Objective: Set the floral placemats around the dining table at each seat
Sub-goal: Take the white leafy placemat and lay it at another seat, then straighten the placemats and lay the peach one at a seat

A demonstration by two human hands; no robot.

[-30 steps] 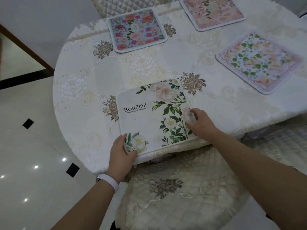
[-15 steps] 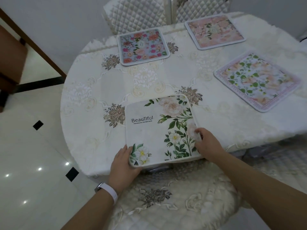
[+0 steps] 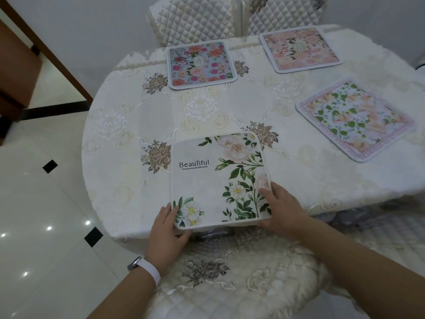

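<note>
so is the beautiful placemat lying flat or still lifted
Mostly flat: the white placemat lies spread on the tablecloth, its near edge overhanging, left hand and right hand gripping its near corners.

The scene is being viewed from head height, looking steeply down, close over the near edge of the table (image 3: 138,125).

Four placemats (image 3: 218,178) on table (image 3: 128,125)
</note>
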